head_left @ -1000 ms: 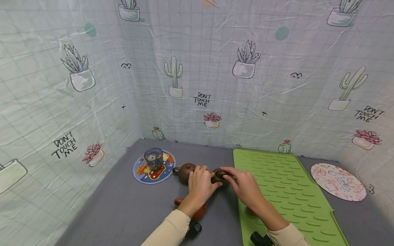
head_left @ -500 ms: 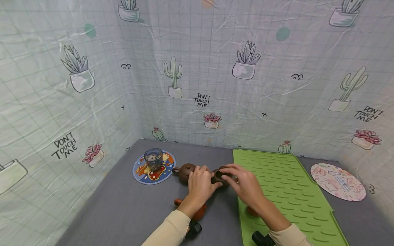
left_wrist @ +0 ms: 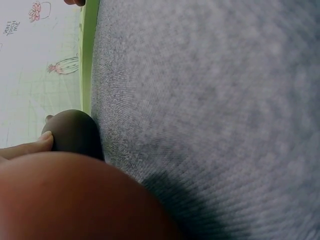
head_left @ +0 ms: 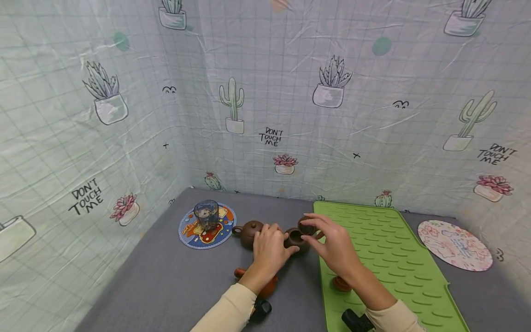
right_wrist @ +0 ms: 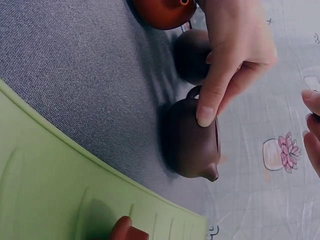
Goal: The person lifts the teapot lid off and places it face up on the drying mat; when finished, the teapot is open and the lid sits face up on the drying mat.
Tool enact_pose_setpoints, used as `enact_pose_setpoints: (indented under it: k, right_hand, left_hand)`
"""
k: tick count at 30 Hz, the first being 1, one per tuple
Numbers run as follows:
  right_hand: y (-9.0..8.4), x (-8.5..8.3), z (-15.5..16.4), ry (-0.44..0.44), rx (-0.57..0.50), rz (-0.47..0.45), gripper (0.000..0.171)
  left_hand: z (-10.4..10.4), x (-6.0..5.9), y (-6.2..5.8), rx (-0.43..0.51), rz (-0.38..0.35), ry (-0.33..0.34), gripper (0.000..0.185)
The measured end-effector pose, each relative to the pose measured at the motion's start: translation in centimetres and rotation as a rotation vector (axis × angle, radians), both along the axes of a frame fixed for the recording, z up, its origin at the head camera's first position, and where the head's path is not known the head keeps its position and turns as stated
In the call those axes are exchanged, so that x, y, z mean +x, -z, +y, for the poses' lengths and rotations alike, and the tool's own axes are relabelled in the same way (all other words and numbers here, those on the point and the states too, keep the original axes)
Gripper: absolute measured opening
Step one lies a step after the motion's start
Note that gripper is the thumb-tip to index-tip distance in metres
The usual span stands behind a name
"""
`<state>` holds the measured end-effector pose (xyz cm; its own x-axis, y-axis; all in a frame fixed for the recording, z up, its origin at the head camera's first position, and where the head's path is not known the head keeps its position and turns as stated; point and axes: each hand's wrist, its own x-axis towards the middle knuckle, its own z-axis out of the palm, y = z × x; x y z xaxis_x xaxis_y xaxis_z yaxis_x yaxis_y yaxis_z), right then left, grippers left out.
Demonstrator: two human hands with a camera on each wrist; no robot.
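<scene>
A dark brown teapot (head_left: 304, 247) stands on the grey cloth with its round mouth uncovered. My left hand (head_left: 271, 244) holds it by the rim on the handle side; in the right wrist view the thumb lies against the teapot's body (right_wrist: 185, 142). Just above the mouth, the fingers of my right hand (head_left: 335, 242) pinch its small dark lid (head_left: 306, 226), apart from the pot. Left of these, a second dark brown teapot (head_left: 250, 235) has its lid on, partly behind my left hand. An orange-brown teapot (head_left: 268, 288) sits beneath my left forearm, mostly hidden.
A green ridged mat (head_left: 373, 240) covers the right of the table, with an orange-brown lid (head_left: 341, 283) on it near my right wrist. At left a glass (head_left: 206, 214) stands on a blue patterned coaster (head_left: 188, 237). A pink floral coaster (head_left: 456, 244) lies far right.
My right hand has lifted the lid off the dark teapot, up and slightly away, so the pot's opening now shows. My left hand has stayed in place on the pot.
</scene>
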<state>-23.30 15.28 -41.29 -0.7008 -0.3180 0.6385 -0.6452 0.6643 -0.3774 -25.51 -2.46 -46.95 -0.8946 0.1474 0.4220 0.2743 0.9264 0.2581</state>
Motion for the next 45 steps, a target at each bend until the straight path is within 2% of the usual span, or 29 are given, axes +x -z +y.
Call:
enact_pose_setpoints:
  k: [7, 12, 22, 34, 45]
  right_hand:
    - [0.1, 0.0, 0.1, -0.001, 0.007, 0.024, 0.051]
    - [0.2, -0.1, 0.5, 0.024, 0.037, 0.047, 0.045]
    - [0.0, -0.1, 1.3, 0.071, 0.078, 0.075, 0.051]
    - [-0.2, -0.6, 2.2, 0.087, 0.075, 0.076, 0.048]
    - [-0.1, -0.7, 3.3, 0.146, 0.107, 0.076, 0.05]
  left_hand:
    - [0.0, 0.0, 0.0, 0.011, -0.005, -0.002, 0.047]
    - [0.0, 0.1, -0.1, 0.006, -0.012, -0.002, 0.047]
    - [0.0, 0.1, 0.0, 0.009, 0.013, 0.002, 0.049]
    - [0.1, 0.1, 0.0, 0.001, 0.012, 0.004, 0.048]
    - [0.1, 0.1, 0.1, 0.009, 0.018, 0.0, 0.048]
